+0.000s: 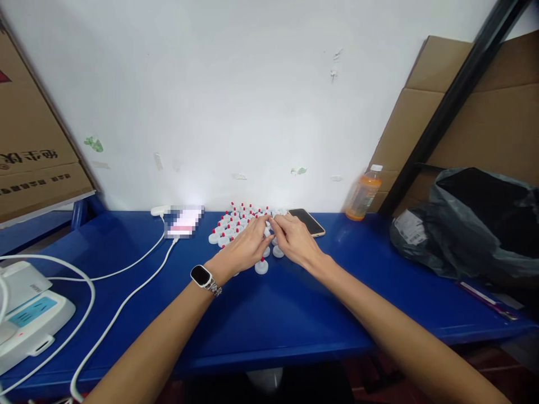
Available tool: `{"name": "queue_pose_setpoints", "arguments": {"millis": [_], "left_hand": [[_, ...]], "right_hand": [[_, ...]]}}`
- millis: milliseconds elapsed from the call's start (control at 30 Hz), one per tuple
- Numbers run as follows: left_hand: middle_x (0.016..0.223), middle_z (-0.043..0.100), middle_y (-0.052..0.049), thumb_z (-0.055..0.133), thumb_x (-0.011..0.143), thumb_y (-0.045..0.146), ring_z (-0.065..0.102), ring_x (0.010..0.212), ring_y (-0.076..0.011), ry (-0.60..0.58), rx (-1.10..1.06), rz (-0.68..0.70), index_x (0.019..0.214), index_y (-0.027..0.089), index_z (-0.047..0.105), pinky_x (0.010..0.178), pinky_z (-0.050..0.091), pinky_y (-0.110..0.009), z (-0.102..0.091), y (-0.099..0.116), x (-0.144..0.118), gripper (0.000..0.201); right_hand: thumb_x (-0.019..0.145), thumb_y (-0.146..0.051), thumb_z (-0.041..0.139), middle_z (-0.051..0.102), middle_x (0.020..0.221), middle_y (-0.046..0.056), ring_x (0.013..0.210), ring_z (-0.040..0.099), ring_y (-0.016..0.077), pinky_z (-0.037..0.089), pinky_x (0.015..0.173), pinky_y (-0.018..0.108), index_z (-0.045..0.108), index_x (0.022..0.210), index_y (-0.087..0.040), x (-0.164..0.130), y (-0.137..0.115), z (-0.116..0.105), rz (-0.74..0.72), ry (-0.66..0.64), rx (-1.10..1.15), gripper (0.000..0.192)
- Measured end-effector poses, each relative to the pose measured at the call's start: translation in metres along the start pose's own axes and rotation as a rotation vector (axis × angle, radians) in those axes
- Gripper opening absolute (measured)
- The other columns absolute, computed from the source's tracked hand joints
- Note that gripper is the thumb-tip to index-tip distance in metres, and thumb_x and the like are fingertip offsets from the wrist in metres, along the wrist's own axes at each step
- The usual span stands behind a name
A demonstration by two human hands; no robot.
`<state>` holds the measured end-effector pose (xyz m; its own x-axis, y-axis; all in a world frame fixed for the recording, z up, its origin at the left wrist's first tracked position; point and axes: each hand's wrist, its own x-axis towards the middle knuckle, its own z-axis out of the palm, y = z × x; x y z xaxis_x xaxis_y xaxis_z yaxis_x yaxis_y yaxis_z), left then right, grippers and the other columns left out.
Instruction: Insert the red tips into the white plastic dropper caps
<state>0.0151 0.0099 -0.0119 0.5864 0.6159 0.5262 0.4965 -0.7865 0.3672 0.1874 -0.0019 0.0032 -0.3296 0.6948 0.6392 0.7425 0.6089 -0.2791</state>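
Head view: we look down at both our hands over the blue tabletop (269, 320).
Left hand (246, 247): fingers curled down onto the caps, fingertips meeting the right's.
Right hand (297, 238): likewise, pinching at one cap; we cannot tell which.
White caps with red tips (236, 224): clustered by the far edge, directly under and left of both hands; we count dozens, no exact number.
Phone (309, 220): one, just right.
Bottle (362, 193): one, far right.

Small white caps (236, 224) with red tips are clustered upright on the blue table (269, 314), against the wall.

a small workshop or stockroom: blue workbench (295, 320), stacked cardboard boxes (484, 112), bare white wall (231, 84).
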Motion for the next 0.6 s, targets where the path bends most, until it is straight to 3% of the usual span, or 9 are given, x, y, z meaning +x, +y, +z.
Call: {"name": "queue_pose_setpoints", "arguments": {"millis": [133, 233, 300, 400, 600], "left_hand": [[0.152, 0.035, -0.019, 0.04, 0.101, 0.04, 0.033, 0.144, -0.031, 0.047, 0.012, -0.008, 0.153, 0.018, 0.016, 0.117, 0.033, -0.052, 0.004, -0.004, 0.005, 0.062], [0.143, 0.044, -0.019, 0.047, 0.097, 0.045, 0.044, 0.133, -0.032, 0.094, 0.065, -0.051, 0.155, 0.018, 0.009, 0.11, 0.039, -0.053, 0.001, -0.015, 0.005, 0.074], [0.131, 0.052, -0.016, 0.047, 0.098, 0.044, 0.051, 0.122, -0.0297, 0.11, 0.109, -0.082, 0.152, 0.018, 0.022, 0.106, 0.043, -0.052, -0.005, -0.023, 0.004, 0.065], [0.125, 0.055, -0.013, 0.045, 0.098, 0.04, 0.051, 0.119, -0.0283, 0.091, 0.153, -0.112, 0.141, 0.017, 0.041, 0.104, 0.044, -0.049, -0.011, -0.03, 0.002, 0.048], [0.122, 0.055, -0.01, 0.045, 0.099, 0.036, 0.052, 0.118, -0.0268, 0.021, 0.17, -0.092, 0.129, 0.021, 0.053, 0.104, 0.044, -0.047, -0.006, -0.024, 0.0, 0.035]], "right_hand": [[0.101, -0.04, 0.038, 0.055, 0.064, -0.002, 0.059, 0.048, 0.0125, 0.036, 0.06, 0.025, 0.051, 0.074, -0.02, 0.01, 0.008, -0.003, 0.177, 0.02, 0.291, 0.036], [0.097, -0.044, 0.044, 0.058, 0.063, -0.002, 0.057, 0.049, 0.0113, 0.037, 0.058, 0.024, 0.055, 0.071, -0.018, 0.029, 0.032, -0.007, 0.246, 0.045, 0.398, 0.038], [0.093, -0.04, 0.051, 0.061, 0.063, -0.001, 0.059, 0.051, 0.0119, 0.038, 0.059, 0.024, 0.059, 0.072, -0.017, 0.042, 0.054, -0.005, 0.292, 0.084, 0.325, 0.033], [0.086, -0.029, 0.061, 0.068, 0.07, 0.003, 0.063, 0.058, 0.0134, 0.041, 0.06, 0.024, 0.066, 0.075, -0.015, 0.058, 0.082, 0.007, 0.339, -0.017, 0.218, 0.018], [0.085, -0.024, 0.061, 0.075, 0.079, 0.005, 0.07, 0.065, 0.0148, 0.045, 0.066, 0.023, 0.073, 0.082, -0.016, 0.076, 0.098, 0.041, 0.322, -0.14, 0.113, 0.015]]}}
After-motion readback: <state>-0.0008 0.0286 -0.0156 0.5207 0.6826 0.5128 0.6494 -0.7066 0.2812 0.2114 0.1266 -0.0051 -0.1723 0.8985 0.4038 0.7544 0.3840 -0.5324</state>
